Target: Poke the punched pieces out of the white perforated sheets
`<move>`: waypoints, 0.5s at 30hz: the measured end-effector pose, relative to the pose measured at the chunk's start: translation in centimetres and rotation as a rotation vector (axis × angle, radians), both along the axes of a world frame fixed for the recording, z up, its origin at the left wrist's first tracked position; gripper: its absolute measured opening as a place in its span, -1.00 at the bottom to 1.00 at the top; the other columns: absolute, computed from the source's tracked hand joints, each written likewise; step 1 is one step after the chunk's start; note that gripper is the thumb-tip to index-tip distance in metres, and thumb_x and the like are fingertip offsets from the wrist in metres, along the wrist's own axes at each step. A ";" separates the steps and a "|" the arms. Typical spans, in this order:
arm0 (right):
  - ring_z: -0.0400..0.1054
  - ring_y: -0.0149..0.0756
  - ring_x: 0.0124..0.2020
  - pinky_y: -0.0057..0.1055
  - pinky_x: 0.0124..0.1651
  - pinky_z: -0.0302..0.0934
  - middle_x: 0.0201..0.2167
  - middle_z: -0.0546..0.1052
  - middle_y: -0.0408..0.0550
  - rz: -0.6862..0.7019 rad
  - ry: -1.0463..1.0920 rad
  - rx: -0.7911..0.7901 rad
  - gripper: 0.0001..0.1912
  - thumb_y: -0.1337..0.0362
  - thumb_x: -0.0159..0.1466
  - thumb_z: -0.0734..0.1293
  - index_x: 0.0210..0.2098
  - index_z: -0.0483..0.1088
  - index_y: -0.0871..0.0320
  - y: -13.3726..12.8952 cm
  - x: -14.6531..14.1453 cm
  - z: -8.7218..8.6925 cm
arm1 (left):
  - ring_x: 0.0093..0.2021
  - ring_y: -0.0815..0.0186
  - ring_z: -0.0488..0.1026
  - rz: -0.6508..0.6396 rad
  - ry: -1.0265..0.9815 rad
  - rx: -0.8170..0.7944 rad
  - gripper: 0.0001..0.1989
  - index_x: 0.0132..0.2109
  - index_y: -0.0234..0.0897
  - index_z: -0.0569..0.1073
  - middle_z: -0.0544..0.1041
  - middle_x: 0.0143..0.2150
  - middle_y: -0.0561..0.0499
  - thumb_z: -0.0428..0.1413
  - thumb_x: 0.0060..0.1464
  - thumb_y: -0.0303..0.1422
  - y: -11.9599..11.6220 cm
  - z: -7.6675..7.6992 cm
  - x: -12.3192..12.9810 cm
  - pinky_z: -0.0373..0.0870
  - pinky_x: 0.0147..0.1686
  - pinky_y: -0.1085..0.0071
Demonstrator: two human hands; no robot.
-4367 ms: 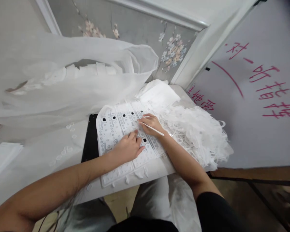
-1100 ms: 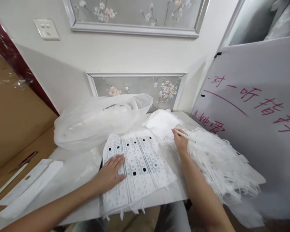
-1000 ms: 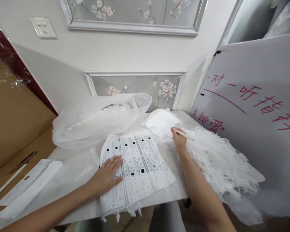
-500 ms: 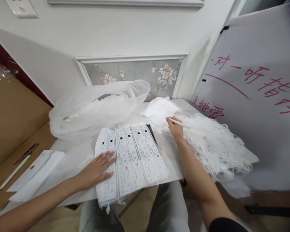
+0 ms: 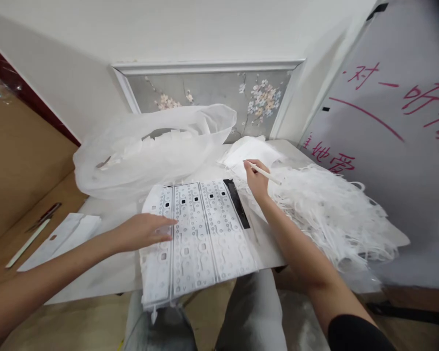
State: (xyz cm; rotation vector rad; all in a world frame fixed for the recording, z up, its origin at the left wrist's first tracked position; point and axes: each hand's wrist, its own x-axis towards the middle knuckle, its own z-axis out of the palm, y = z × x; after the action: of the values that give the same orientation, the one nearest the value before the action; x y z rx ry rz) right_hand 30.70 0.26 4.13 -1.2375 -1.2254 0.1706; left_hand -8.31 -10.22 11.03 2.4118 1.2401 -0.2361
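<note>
Printed white sheets (image 5: 193, 243), patterned with small circles, lines and little squares, lie at the table's front and hang slightly over its edge. A black strip (image 5: 238, 202) shows from under their right side. My left hand (image 5: 146, 231) is open over the sheets' left part, fingers stretched to the right; whether it touches them I cannot tell. In my right hand (image 5: 258, 180) is a slim white pen-like stick (image 5: 267, 173) with a dark tip. That hand is beside a stack of thin white sheets (image 5: 252, 148) and a heap of white stringy strips (image 5: 322, 214).
A translucent plastic bag (image 5: 190, 126) with white pieces inside lies at the back left. White cut strips (image 5: 64, 239), a pale stick (image 5: 27, 243) and a cutter-like tool (image 5: 49, 212) lie left. A whiteboard (image 5: 380, 195) with red writing stands right, a wall behind.
My left hand has turned from lying flat with spread fingers to a more sideways pose. The sheets have shifted, baring more black strip. My right hand keeps the stick; the view has tilted down.
</note>
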 end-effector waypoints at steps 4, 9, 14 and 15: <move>0.32 -0.28 -0.38 -0.34 -0.23 0.23 -0.40 0.55 -0.05 0.102 0.046 -0.137 -0.69 0.09 0.30 0.27 -0.28 0.54 0.18 1.2 -1.9 -1.9 | 0.23 0.10 0.41 0.003 -0.063 0.219 -0.43 0.26 -0.08 0.41 0.47 0.25 0.03 -0.11 0.31 0.09 3.4 -1.1 6.3 0.37 0.13 0.24; 0.33 -0.30 -0.41 -0.36 -0.28 0.22 -0.41 0.57 -0.08 0.265 -0.048 -0.274 -0.69 0.04 0.28 0.31 -0.29 0.55 0.14 1.7 -1.8 -4.2 | 0.40 0.05 0.18 0.129 -0.164 0.477 -0.33 0.38 -0.22 0.23 0.27 0.40 -0.14 -0.11 0.32 0.08 8.7 -7.0 11.3 0.15 0.35 0.11; 0.38 -0.29 -0.37 -0.35 -0.25 0.24 -0.36 0.60 -0.04 0.329 -0.104 -0.321 -0.70 0.06 0.27 0.34 -0.30 0.56 0.17 2.2 -1.5 -4.2 | 0.49 0.01 -0.08 0.065 -0.130 0.403 -0.23 0.44 -0.31 0.14 0.03 0.49 -0.19 -0.20 0.32 0.14 10.6 -10.5 11.1 -0.09 0.43 -0.01; 0.37 -0.30 -0.39 -0.36 -0.27 0.24 -0.37 0.60 -0.04 0.326 -0.113 -0.334 -0.70 0.06 0.26 0.34 -0.31 0.56 0.17 2.1 -1.6 -4.2 | 0.50 0.01 -0.10 0.061 -0.128 0.388 -0.22 0.44 -0.30 0.13 0.02 0.50 -0.18 -0.20 0.32 0.15 10.5 -10.5 11.0 -0.11 0.44 0.00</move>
State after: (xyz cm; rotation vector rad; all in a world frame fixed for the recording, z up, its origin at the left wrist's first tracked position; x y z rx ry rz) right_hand 29.12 2.39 -0.02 -1.3371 -1.5376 0.5690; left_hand 2.72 0.29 0.48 2.6518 1.4024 0.1940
